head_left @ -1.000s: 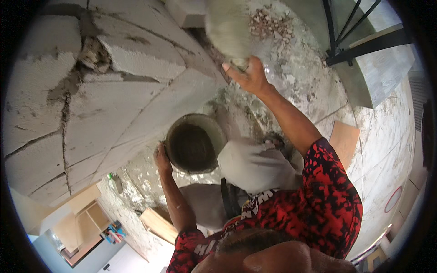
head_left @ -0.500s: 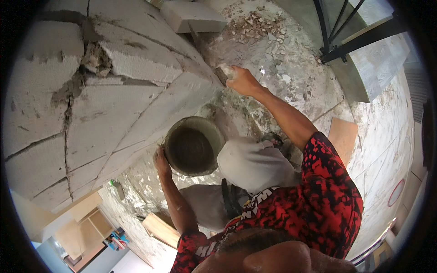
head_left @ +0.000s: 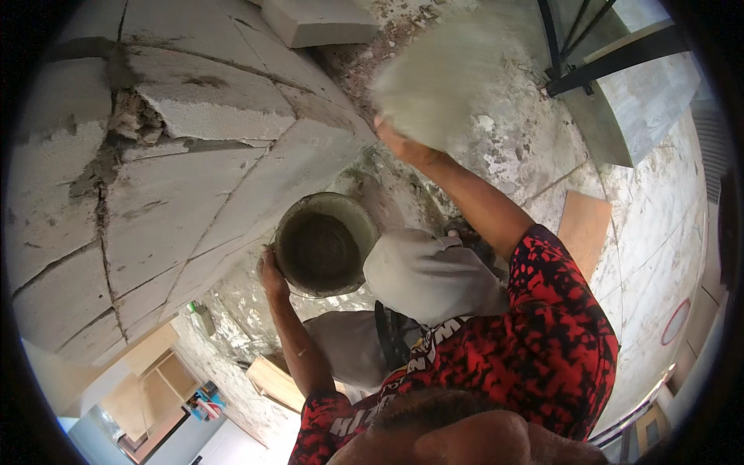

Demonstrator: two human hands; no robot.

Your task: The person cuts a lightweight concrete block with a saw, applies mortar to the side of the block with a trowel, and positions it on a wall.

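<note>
My left hand point(head_left: 271, 271) grips the left side of a round bucket point(head_left: 363, 244) with dark grey wet material inside, close to the foot of a cracked wall of white blocks point(head_left: 198, 190). Higher up, my right hand point(head_left: 403, 139) is closed on a tool point(head_left: 430, 85) smeared by motion into a pale grey patch, so its shape and handle cannot be made out. The hand is near the wall's lower edge, over the stained floor point(head_left: 515, 151). My grey-clad knee point(head_left: 426, 279) is beside the bucket.
A loose white block point(head_left: 325, 23) lies at the top beside rubble. At the right are a black metal frame point(head_left: 604, 66) on a grey panel and a tan board point(head_left: 581, 229). Planks point(head_left: 275, 380) lie lower left, near a small green object point(head_left: 201, 318).
The tool in my right hand was edge-on at the wall's edge half a second ago; now it is swept rightward in a blur. My left hand still holds the bucket.
</note>
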